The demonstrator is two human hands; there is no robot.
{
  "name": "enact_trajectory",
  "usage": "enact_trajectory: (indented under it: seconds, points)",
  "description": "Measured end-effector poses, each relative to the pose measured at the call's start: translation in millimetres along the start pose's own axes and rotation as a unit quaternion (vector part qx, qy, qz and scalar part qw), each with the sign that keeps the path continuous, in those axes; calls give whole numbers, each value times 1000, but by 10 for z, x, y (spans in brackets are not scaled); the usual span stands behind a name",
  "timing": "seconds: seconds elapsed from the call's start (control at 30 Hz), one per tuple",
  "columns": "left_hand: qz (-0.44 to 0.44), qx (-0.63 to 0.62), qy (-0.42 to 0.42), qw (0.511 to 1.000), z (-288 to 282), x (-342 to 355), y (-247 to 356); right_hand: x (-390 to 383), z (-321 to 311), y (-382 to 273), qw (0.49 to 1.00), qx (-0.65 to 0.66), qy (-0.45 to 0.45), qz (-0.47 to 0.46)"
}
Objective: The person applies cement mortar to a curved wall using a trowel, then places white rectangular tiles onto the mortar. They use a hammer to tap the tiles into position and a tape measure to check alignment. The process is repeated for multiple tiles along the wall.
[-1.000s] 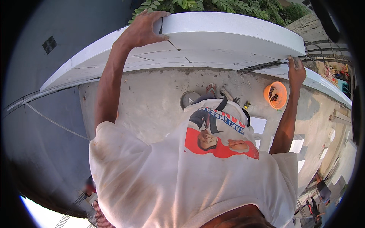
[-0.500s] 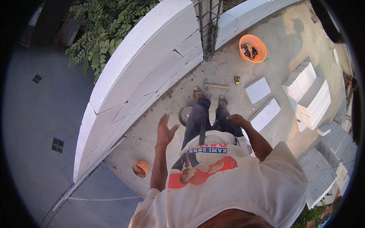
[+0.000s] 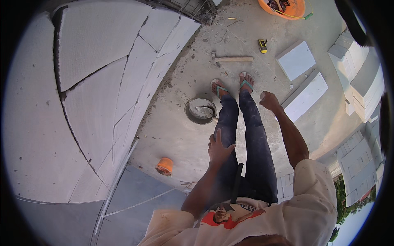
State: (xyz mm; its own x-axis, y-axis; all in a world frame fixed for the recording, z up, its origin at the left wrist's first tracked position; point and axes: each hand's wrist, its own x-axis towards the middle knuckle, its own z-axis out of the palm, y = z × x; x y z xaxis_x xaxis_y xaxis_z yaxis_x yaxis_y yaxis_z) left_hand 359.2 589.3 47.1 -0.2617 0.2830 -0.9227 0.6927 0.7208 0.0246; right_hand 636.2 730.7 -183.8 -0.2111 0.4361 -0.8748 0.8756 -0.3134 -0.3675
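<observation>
My left hand (image 3: 220, 149) has its fingers apart and holds nothing, in front of my left thigh. Beyond my right knee, my right hand (image 3: 270, 101) is curled into a loose fist, with nothing visible in it. A round dark tub (image 3: 189, 116) with a trowel (image 3: 204, 110) and grey residue stands left of my feet. Ahead of my sandalled feet lies a hammer (image 3: 236, 59) with a wooden handle. A yellow and black tape measure (image 3: 262, 46) lies past it. Two white blocks, one wide (image 3: 295, 60) and one long (image 3: 305, 96), lie to the right, the long one nearest my right hand.
A white block wall (image 3: 98, 78) with dark joints fills the left side. An orange bucket (image 3: 301, 14) holding items stands far ahead; a small orange pail (image 3: 165, 165) is at the lower left. Stacked white blocks (image 3: 361, 78) stand on the right. Steel bars (image 3: 197, 9) rise by the wall's end.
My view has shifted closer to the wall and floor. My left hand has come across in front of my left leg; my right hand has left my thigh and reached forward past the knee.
</observation>
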Motion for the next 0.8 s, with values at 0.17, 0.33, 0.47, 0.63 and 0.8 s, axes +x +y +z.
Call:
enact_trajectory:
  seconds: [0.17, 0.33, 0.47, 0.63, 0.8]
  points:
    - [4, 31, 92, 995, 276, 240, -117, 2028, 355, -478, 986, -101, 109, -75]
    - [-32, -46, 61, 997, 437, 173, -180, 3804, 1039, -8, 896, -396, 147, -136]
    - [-34, -95, 38, 994, 545, 348, -409, 4262, 1166, 437, 902, -390, 156, -97]
    - [-57, -57, 9, 997, 361, 361, -487, 3262, 1541, -66, 983, -136, 109, -61]
    - [4, -65, 40, 997, 153, 121, -421, 1415, 979, -772, 983, 152, -30, 98]
